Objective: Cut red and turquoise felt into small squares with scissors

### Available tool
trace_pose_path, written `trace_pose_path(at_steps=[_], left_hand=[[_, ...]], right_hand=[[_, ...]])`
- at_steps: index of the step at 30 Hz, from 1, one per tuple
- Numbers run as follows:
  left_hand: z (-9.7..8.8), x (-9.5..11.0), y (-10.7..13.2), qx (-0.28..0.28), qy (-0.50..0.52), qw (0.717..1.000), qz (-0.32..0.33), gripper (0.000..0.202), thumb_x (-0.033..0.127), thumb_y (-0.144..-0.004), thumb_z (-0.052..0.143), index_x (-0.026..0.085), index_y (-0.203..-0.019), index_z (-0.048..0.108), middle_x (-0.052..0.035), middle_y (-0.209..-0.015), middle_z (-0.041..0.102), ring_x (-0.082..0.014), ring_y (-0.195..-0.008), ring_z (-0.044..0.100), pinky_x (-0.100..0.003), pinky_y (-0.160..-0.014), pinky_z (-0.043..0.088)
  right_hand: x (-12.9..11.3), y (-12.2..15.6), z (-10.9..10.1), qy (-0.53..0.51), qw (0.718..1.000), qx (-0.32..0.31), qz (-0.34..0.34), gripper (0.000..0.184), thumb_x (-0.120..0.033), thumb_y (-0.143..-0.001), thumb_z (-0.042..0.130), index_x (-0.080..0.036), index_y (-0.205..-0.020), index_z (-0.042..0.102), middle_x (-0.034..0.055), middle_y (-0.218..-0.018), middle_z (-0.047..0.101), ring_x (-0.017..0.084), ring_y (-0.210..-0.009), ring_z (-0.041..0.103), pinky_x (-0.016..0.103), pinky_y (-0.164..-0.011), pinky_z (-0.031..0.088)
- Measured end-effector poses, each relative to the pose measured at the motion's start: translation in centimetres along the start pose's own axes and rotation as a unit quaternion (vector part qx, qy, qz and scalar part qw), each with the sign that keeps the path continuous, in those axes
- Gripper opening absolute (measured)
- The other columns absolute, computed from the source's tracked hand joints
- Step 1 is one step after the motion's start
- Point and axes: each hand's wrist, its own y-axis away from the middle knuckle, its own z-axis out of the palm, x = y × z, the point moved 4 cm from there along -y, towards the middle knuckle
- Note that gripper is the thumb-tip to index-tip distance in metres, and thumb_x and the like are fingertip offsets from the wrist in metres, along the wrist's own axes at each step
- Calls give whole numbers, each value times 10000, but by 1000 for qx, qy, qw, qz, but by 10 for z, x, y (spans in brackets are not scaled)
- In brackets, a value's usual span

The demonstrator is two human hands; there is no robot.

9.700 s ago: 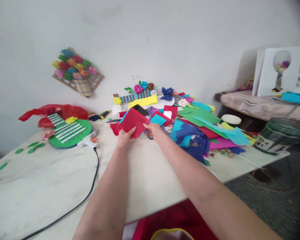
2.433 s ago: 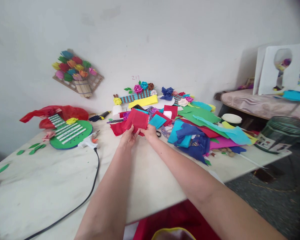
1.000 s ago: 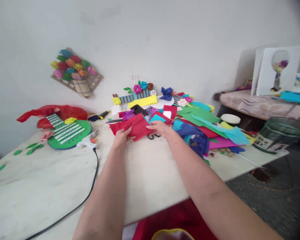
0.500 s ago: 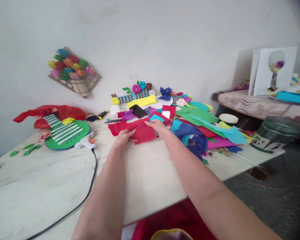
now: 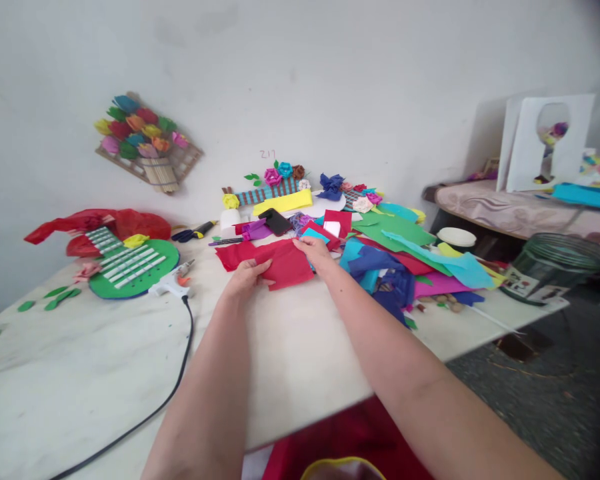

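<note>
A red sheet of crepe-like paper [image 5: 289, 265] is held over the middle of the table between both hands. My left hand [image 5: 248, 277] pinches its left part, thumb on top and fingers below. At the upper right corner my right hand [image 5: 314, 253] grips it between thumb and fingers. Another red piece [image 5: 233, 255] extends to the left behind my left hand; whether it belongs to the same sheet I cannot tell. Beyond the hands are a black phone [image 5: 275, 222] and a folded yellow strip [image 5: 283, 202].
Left, a white glue gun [image 5: 171, 285] with a black cord lies by a green round craft piece [image 5: 135, 270]. Coloured paper and blue scraps [image 5: 395, 277] pile up on the right. A glass jar [image 5: 555, 267] stands at the right edge. Scissors [image 5: 195, 232] lie near the wall.
Both hands keep their hold on the red paper and have barely moved. The right part of the sheet is turned very slightly.
</note>
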Motion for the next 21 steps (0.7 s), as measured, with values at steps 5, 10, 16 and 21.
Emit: trace_pose_path(at_steps=[5, 10, 16, 21], left_hand=[[0, 1, 0, -4, -1, 1000, 0, 188, 181, -602, 757, 82, -736, 668, -62, -706, 663, -140, -591, 613, -268, -498, 572], [-2, 1, 1, 7, -2, 1000, 0, 178, 173, -603, 752, 81, -726, 663, -69, -697, 659, -150, -592, 621, -262, -494, 567], [-2, 2, 3, 21, 0, 1000, 0, 154, 170, -591, 755, 79, -665, 656, -65, -677, 648, -132, -559, 605, -258, -491, 569], [-15, 7, 4, 92, 35, 995, 31, 156, 144, -581, 752, 78, -673, 645, -55, -682, 642, -133, -562, 609, -269, -497, 577]], right_hand=[[-3, -2, -2, 98, 994, 20, -37, 370, -463, -725, 517, -203, -554, 318, -72, -520, 243, 81, -505, 264, 219, -494, 221], [-7, -5, -3, 222, 971, 0, -85, 339, -452, -794, 422, -199, -582, 347, -60, -547, 304, 94, -549, 319, 220, -542, 266], [-10, -5, -7, 287, 952, 36, -96, 355, -455, -808, 425, -193, -569, 424, -44, -527, 381, 109, -558, 388, 215, -548, 309], [-7, -4, -17, 309, 948, 71, 0, 359, -437, -865, 347, -194, -799, 602, -32, -497, 514, 131, -514, 503, 228, -558, 385]])
